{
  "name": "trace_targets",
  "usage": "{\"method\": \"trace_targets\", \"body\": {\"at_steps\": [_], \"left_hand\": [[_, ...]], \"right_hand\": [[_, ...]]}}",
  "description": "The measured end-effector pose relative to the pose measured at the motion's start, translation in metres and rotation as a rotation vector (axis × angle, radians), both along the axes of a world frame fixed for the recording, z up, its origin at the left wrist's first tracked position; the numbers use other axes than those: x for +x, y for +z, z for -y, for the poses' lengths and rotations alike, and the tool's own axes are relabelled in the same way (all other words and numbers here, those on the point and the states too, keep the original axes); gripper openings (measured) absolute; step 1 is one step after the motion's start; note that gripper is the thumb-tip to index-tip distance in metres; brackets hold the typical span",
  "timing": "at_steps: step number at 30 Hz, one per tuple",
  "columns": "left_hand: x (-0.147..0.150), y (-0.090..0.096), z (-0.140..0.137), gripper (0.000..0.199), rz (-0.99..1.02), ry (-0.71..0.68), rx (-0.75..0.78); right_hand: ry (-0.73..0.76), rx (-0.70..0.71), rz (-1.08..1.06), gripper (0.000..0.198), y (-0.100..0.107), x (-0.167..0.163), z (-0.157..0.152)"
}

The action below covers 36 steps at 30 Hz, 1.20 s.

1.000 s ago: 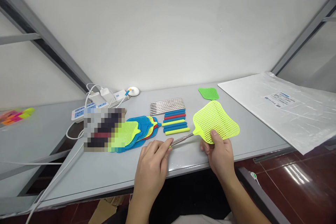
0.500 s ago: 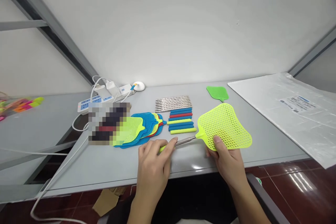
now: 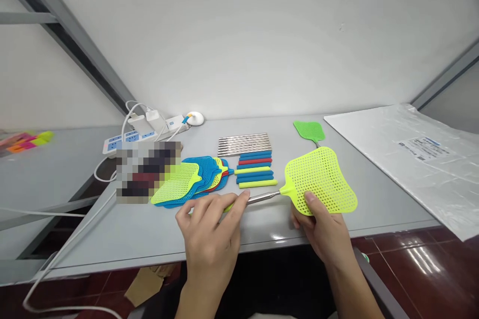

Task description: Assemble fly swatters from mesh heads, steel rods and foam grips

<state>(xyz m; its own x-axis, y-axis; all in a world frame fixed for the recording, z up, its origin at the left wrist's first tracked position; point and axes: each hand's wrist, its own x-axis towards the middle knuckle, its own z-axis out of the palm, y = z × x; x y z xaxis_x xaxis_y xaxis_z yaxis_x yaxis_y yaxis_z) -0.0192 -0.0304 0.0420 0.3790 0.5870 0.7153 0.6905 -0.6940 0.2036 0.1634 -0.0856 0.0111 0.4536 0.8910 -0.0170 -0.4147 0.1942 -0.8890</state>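
A yellow-green fly swatter (image 3: 322,179) with a perforated head and a metal rod stretches between my two hands above the front of the table. My right hand (image 3: 325,227) pinches the lower part of its head, thumb on top. The fingers of my left hand (image 3: 215,227) close around the yellow-green handle, which they mostly hide. Past my left hand lies an overlapping pile of swatter heads (image 3: 204,172) in yellow-green, blue and red. Beyond the rod, several coloured handle tubes (image 3: 256,178) lie side by side, with a row of metal rods (image 3: 245,144) behind them.
A green swatter (image 3: 310,130) lies at the back. Right of it is a large white plastic-wrapped sheet (image 3: 389,159), overhanging the front edge. A power strip (image 3: 130,139) with plugs and a white cable (image 3: 75,239) occupies the left. A pixelated patch covers something beside the pile.
My left hand has shifted slightly left along the handle and its fingers have spread a little. The swatter's head stays in my right hand. The whole view has moved slightly.
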Motion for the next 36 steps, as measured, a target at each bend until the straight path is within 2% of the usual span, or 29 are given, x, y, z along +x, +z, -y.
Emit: {"method": "trace_targets", "body": {"at_steps": [5, 9, 11, 15, 20, 27, 32, 36], "left_hand": [[0.008, 0.010, -0.002, 0.036, -0.080, -0.080, -0.001], [0.014, 0.008, 0.005, 0.032, -0.197, -0.199, -0.142], [0.015, 0.008, 0.013, 0.030, -0.259, -0.217, -0.195], [0.017, 0.011, 0.024, 0.029, -0.326, -0.192, -0.155], [0.018, 0.018, 0.025, 0.025, -0.316, -0.221, -0.139], [0.019, 0.025, 0.023, 0.025, -0.220, -0.301, -0.328], [0.019, 0.039, 0.012, 0.026, -0.235, -0.340, -0.565], [-0.002, 0.047, -0.004, 0.036, -0.194, -0.453, -0.740]], "right_hand": [[-0.009, 0.057, 0.028, 0.043, 0.005, -0.003, -0.005], [0.006, -0.024, 0.107, 0.042, 0.002, -0.001, -0.006], [0.005, -0.023, 0.095, 0.043, 0.000, 0.001, -0.005], [0.077, 0.031, 0.046, 0.044, 0.000, 0.005, -0.003], [0.156, 0.041, 0.040, 0.039, 0.003, 0.008, -0.001], [0.249, 0.072, 0.035, 0.040, 0.001, 0.009, -0.001], [0.231, 0.054, 0.144, 0.044, -0.001, 0.006, -0.003], [0.219, 0.050, 0.188, 0.045, 0.000, 0.006, -0.003]]}}
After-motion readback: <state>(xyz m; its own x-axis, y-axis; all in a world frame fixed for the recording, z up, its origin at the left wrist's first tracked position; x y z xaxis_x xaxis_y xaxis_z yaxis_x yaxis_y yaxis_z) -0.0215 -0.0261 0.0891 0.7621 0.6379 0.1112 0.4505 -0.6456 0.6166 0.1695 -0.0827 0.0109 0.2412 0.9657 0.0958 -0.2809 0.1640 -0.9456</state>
